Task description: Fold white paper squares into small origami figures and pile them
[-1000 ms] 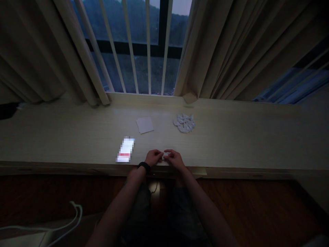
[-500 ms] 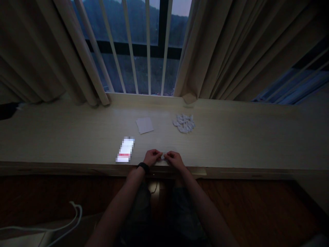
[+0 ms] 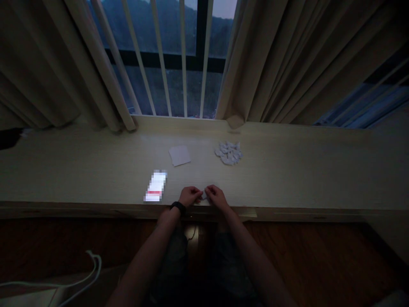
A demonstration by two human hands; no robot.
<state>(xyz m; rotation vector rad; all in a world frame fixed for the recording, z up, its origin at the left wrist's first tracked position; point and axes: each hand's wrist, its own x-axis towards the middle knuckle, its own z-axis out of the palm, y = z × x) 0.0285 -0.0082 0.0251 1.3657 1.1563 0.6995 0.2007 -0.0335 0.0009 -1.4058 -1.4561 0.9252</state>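
Note:
Close together near the front edge of the pale ledge (image 3: 287, 179), my two hands pinch a small piece of white paper (image 3: 205, 195). My left hand (image 3: 191, 195), with a black band on its wrist, has its fingers closed at the paper's left side. My right hand (image 3: 216, 196) grips the right side between thumb and fingertips. Most of the paper is hidden by the fingers, so its shape is unclear. Beyond the hands lies a small stack of white paper squares (image 3: 180, 155). To its right is a pile of small folded or crumpled white paper pieces (image 3: 228, 153).
A lit phone (image 3: 156, 186) lies left of my hands. Beige curtains (image 3: 271, 64) hang at the back on both sides of a barred window (image 3: 172, 85). A white cable (image 3: 92, 273) shows at the lower left, above the dark wooden floor (image 3: 319, 256).
My right hand's fingers have shifted slightly upward, and the paper between the hands sits at a different tilt. The stack, pile and phone stay in place.

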